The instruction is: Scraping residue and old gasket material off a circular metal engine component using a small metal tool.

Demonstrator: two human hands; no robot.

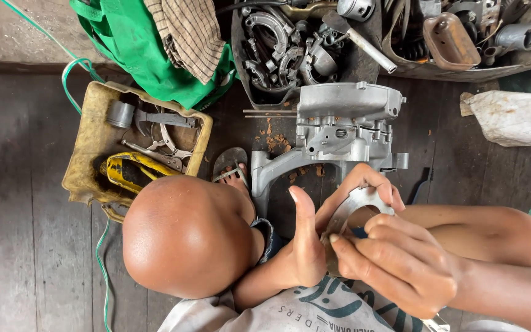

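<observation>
Both hands grip a thin grey metal plate [353,208] near the middle: left hand [305,246] pinches its edge, thumb up; right hand [394,261] pinches its near rim. Beyond stands an engine casing [342,126]. Far left, a yellow tray [87,154] holds pliers [162,146]; far bins [364,61] hold metal parts.

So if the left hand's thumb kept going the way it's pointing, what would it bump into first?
The left hand has its thumb sticking up toward the grey metal engine casing on the floor. That casing's curved lower arm looks like the first thing in line, though depth is hard to judge: the thumb may be well above it.
</observation>
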